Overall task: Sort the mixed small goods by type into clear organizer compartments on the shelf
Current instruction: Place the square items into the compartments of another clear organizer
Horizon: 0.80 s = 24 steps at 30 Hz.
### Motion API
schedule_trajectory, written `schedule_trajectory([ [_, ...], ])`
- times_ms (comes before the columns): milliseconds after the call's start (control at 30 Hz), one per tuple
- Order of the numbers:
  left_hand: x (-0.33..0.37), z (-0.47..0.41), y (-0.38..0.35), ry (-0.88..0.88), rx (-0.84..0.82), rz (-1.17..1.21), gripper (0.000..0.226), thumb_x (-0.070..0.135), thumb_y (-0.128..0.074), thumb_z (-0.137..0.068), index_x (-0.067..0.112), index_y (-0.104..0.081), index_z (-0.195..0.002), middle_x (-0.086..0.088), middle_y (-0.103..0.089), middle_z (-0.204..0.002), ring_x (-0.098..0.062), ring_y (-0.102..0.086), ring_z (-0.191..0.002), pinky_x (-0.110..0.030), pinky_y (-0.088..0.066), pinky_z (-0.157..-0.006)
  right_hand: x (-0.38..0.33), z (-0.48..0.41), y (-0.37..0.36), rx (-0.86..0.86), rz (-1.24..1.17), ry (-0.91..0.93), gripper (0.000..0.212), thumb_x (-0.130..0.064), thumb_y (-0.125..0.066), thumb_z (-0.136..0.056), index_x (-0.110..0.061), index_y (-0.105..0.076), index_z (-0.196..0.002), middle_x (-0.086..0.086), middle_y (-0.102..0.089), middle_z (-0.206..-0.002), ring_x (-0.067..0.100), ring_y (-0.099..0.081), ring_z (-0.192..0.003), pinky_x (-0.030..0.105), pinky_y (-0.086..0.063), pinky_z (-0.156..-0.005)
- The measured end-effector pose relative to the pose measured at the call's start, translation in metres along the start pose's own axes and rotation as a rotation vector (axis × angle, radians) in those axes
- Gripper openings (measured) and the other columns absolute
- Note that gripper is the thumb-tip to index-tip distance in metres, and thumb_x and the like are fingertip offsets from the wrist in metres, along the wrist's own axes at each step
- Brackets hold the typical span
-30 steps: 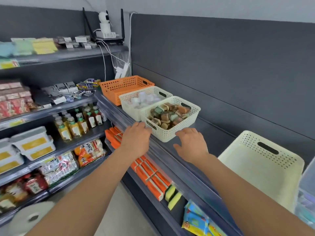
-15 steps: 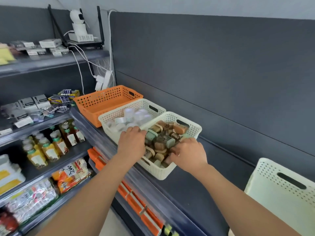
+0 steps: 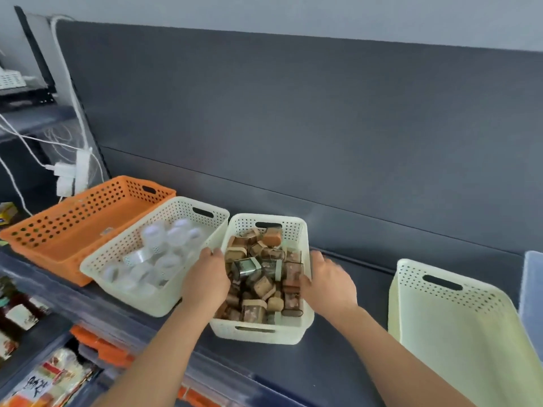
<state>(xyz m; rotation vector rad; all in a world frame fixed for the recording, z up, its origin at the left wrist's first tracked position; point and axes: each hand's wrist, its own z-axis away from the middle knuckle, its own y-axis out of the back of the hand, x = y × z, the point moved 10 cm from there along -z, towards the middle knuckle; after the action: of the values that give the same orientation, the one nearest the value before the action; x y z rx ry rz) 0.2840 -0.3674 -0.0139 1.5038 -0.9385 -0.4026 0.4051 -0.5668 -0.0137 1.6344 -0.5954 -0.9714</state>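
A cream perforated basket [image 3: 258,333] stands on the dark shelf, filled with several small brown and green wrapped goods [image 3: 264,277]. My left hand [image 3: 205,280] grips its left rim and my right hand [image 3: 326,284] grips its right rim. Touching it on the left is a second cream basket [image 3: 141,301] holding several small clear round containers [image 3: 164,254]. Beyond that sits an orange perforated basket [image 3: 58,254] with almost nothing inside.
An upturned pale yellow basket [image 3: 458,324] leans at the right, with a clear bin edge [image 3: 531,292] beside it. A power strip and white cables [image 3: 73,171] hang at the back left. Lower shelves at the left hold packaged goods [image 3: 50,377].
Both hands rose from the shelf's front edge and closed on the sides of the basket of wrapped goods. That basket has turned square to me. The view swung right and closer.
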Motion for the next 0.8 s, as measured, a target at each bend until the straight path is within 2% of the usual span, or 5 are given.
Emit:
schedule_trajectory([
  [100,-0.004,-0.004,-0.004,0.005,-0.024,0.043,0.037,0.012,-0.044,-0.096,0.012,-0.048,-0.132,-0.006,-0.055,-0.124,-0.019,-0.062,-0.093,-0.026,-0.051,-0.072,0.006,0.004,-0.008,-0.019,-0.044,-0.105,0.021,-0.032,-0.038,-0.096,-0.017,-0.044,-0.109,-0.002,-0.059,-0.083,0.021,-0.052,-0.068,0.029,-0.037,-0.051],
  [267,-0.003,-0.005,-0.004,-0.043,-0.027,0.107,0.027,0.017,-0.043,-0.098,0.013,-0.055,-0.122,-0.004,-0.056,-0.116,-0.018,-0.061,-0.089,-0.027,-0.048,-0.070,0.006,0.013,-0.004,0.053,-0.087,-0.171,0.019,-0.029,-0.038,-0.096,-0.018,-0.049,-0.107,0.000,-0.064,-0.090,0.021,-0.051,-0.069,0.029,-0.038,-0.056],
  [500,0.006,-0.004,0.011,-0.168,-0.002,0.247,0.027,0.016,-0.041,-0.099,0.010,-0.058,-0.118,-0.006,-0.058,-0.112,-0.019,-0.059,-0.090,-0.026,-0.043,-0.072,0.005,0.037,0.020,0.157,-0.164,-0.228,0.009,-0.025,-0.042,-0.094,-0.023,-0.049,-0.090,-0.008,-0.054,-0.073,0.018,-0.052,-0.065,0.024,-0.028,-0.045],
  [600,0.014,-0.005,0.028,-0.222,0.016,0.303,0.029,0.014,-0.041,-0.098,0.008,-0.058,-0.121,-0.008,-0.058,-0.116,-0.019,-0.056,-0.091,-0.027,-0.040,-0.073,0.003,0.050,0.038,0.225,-0.194,-0.234,0.009,-0.025,-0.043,-0.092,-0.023,-0.049,-0.086,-0.010,-0.048,-0.066,0.020,-0.051,-0.065,0.027,-0.030,-0.047],
  [800,0.040,0.004,0.068,-0.333,0.042,0.417,0.034,0.013,-0.044,-0.098,0.007,-0.055,-0.129,-0.008,-0.056,-0.117,-0.024,-0.058,-0.095,-0.033,-0.046,-0.079,0.003,0.081,0.083,0.371,-0.266,-0.245,0.019,-0.021,-0.047,-0.092,-0.019,-0.059,-0.106,-0.010,-0.053,-0.064,0.018,-0.053,-0.065,0.033,-0.045,-0.060],
])
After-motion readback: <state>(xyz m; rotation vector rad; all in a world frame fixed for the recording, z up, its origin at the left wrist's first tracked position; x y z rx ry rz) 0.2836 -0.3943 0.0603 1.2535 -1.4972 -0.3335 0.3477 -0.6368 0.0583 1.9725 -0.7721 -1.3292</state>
